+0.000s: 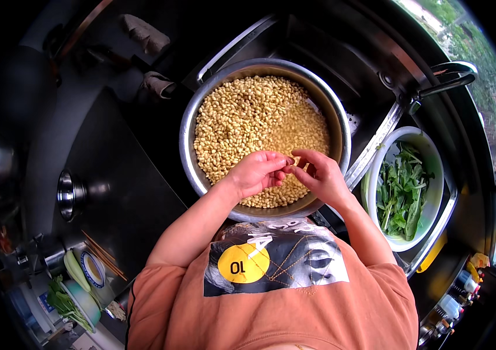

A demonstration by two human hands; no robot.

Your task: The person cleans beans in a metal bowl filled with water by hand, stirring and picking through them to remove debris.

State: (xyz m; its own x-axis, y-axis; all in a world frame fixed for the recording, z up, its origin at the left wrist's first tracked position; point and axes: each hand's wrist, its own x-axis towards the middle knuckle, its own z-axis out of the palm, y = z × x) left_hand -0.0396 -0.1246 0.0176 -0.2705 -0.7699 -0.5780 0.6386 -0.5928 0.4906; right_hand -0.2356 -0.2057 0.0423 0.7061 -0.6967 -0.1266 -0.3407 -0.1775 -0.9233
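Note:
A wide metal basin [265, 214] stands before me, filled with soaked yellowish beans [239, 118]. Cloudy water covers the beans on its right side. Over the near part of the basin, my left hand [259, 173] pinches a small reddish-brown piece [290, 161] between thumb and forefinger; it may be a bean, but is too small to settle. My right hand [324, 177] meets it from the other side, its thumb and forefinger reaching the left fingertips. Whether the right fingers also grip the piece is unclear.
A dark sink [322, 48] with a faucet [449, 83] lies behind the basin. On the right sits a pale tub [438, 175] of leafy greens [403, 192]. A metal bowl [68, 195], chopsticks [103, 256] and a patterned bowl [93, 269] stand on the left counter.

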